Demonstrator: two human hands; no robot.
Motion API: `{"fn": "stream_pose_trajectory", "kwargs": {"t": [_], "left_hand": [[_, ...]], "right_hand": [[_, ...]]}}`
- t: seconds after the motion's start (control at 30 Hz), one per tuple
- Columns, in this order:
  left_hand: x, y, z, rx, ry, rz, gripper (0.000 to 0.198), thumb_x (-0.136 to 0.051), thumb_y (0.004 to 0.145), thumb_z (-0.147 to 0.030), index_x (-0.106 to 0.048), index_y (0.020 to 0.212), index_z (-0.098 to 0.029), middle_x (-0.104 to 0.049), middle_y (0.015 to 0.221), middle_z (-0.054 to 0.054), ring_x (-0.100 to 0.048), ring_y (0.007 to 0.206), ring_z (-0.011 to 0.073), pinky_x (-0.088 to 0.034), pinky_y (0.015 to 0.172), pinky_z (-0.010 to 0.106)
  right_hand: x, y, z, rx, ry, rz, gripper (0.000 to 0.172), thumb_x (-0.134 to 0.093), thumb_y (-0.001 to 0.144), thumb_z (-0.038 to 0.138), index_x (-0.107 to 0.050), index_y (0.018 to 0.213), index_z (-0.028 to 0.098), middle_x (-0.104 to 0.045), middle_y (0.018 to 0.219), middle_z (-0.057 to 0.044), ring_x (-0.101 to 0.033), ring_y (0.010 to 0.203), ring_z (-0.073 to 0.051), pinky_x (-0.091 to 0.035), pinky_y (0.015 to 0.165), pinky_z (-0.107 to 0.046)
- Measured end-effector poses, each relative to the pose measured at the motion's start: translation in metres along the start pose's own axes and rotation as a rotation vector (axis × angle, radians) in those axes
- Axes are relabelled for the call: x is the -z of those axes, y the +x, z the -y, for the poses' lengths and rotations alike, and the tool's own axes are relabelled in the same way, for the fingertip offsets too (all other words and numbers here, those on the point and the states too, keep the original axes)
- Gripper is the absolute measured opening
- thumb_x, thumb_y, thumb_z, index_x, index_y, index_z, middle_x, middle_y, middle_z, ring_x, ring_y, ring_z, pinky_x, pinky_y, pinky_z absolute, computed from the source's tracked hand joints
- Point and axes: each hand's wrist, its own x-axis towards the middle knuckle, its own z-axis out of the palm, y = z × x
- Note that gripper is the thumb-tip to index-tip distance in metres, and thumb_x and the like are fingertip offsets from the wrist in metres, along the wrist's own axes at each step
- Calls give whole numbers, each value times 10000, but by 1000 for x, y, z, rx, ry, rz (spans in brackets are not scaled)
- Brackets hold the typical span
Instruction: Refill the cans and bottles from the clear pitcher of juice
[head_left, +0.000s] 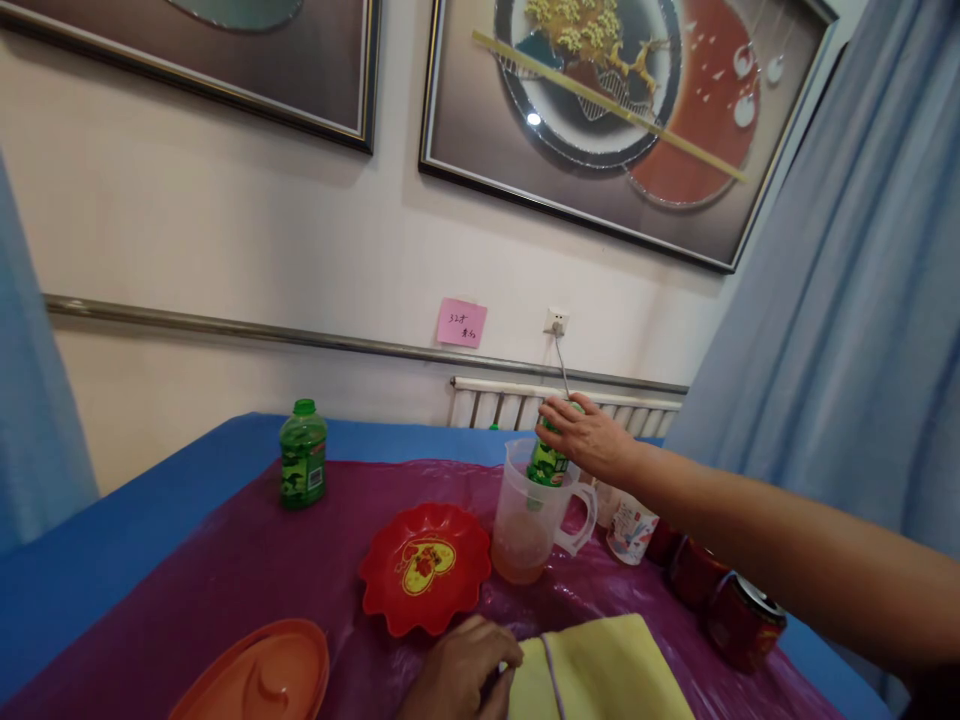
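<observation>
My right hand [589, 435] reaches out over a clear plastic jug [529, 520] and grips a green bottle [547, 462] from above, held at the jug's mouth. The jug has a little orange liquid at its bottom and a handle on its right. My left hand [459, 670] rests curled on the purple table cover [247, 570] at the near edge, touching the left edge of a yellow cloth [607, 670]. Whether its fingers pinch anything I cannot make out. A second green bottle [303, 455] stands upright at the far left.
A red scalloped plate [425, 568] lies in front of the jug, an orange oval dish [259, 675] at the near left. A white patterned cup [630, 530] and dark red cans [742, 620] stand to the right. Behind are a radiator, a wall socket and blue curtains.
</observation>
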Motion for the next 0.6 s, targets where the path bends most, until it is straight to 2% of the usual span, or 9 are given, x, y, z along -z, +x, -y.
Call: {"fn": "stream_pose_trajectory", "kwargs": {"t": [0.2, 0.33, 0.5, 0.6], "left_hand": [[-5, 0, 4, 81, 43, 88, 122, -547, 858, -158, -642, 835, -230, -721, 808, 10, -629, 753, 171, -434, 669, 245], [-4, 0, -1, 119, 94, 154, 128, -538, 858, -164, -646, 816, -220, -717, 812, 13, -631, 756, 174, -423, 670, 250], [1, 2, -13, 191, 147, 218, 118, -554, 823, -160, -656, 796, -215, -720, 828, 17, -638, 756, 183, -417, 667, 262], [5, 0, -17, 221, 182, 271, 125, -579, 779, -143, -668, 826, -218, -733, 874, 33, -650, 792, 210, -430, 692, 287]], "right_hand": [[15, -8, -8, -144, -44, 59, 238, -509, 987, 126, -630, 1187, 169, -561, 1408, -170, -430, 1343, -326, -322, 1058, -478], [24, -15, -8, -230, 14, 93, 273, -530, 971, 127, -617, 1222, 192, -539, 1423, -163, -421, 1330, -323, -314, 1044, -473], [20, -40, -8, -519, 124, 110, 416, -643, 840, 101, -620, 1244, 196, -587, 1316, -174, -493, 1208, -338, -369, 964, -448], [16, -70, 1, -748, 217, 6, 474, -685, 837, 233, -583, 1299, 200, -615, 1251, -164, -544, 1106, -343, -431, 902, -443]]}}
